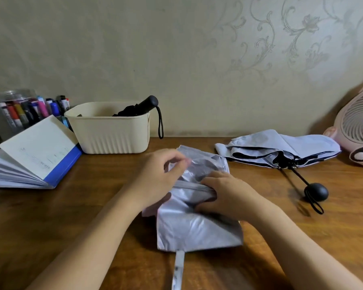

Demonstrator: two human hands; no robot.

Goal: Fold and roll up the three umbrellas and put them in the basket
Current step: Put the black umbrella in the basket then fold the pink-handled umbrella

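Brown wood table (71, 206), swirly cream wallpaper (176, 49) behind; print on the open blue binder (40, 158) is too tiny to read; the ribbed cream basket (111, 135) holds one rolled black umbrella (143, 106), handle poking over its right rim; a clear jar (21, 109) is stuffed with markers; the silver umbrella (193, 227) lies mid-table, long axis running away from the camera, strap (178, 266) at the near end; left hand (161, 170) pinches a fold of it, right hand (224, 193) curls round the bunched fabric; a pale umbrella (281, 145) lies unrolled at right, round handle (315, 192) pointing near-right.
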